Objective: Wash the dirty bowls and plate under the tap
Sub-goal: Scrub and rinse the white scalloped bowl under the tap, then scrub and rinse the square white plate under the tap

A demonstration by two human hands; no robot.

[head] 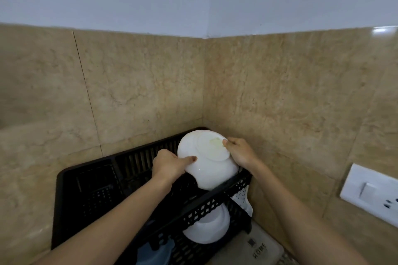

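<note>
- white bowl [206,163] is held tilted, its underside and foot ring turned toward the camera; it sits over the upper tier of a black dish rack [86,189], at the rack's 2 o'clock corner; its lower edge dips into that tier, though whether it touches the rack i cannot tell
- left hand [168,164] grips the bowl at its 9 o'clock side; the thumb lies stretched across the outer wall, the other fingers curl round the rim and are hidden behind it
- right hand [241,153] grips the bowl at its 2 o'clock side; the thumb tip presses on the foot ring, the remaining fingers are folded round the edge; so the bowl lies between the two hands, clasped from both sides
- a faint yellowish mark shows on the bowl's base, just beside the right thumb
- second white bowl [209,228] rests in the rack's lower tier, at 6 o'clock from the held bowl; a blue item [155,251] lies at 7 o'clock, partly hidden by the left forearm
- a mat [254,247] printed "home" lies at 5 o'clock beside the rack; a white switch plate [370,191] sits on the tan tiled wall [140,82] at 3 o'clock
</note>
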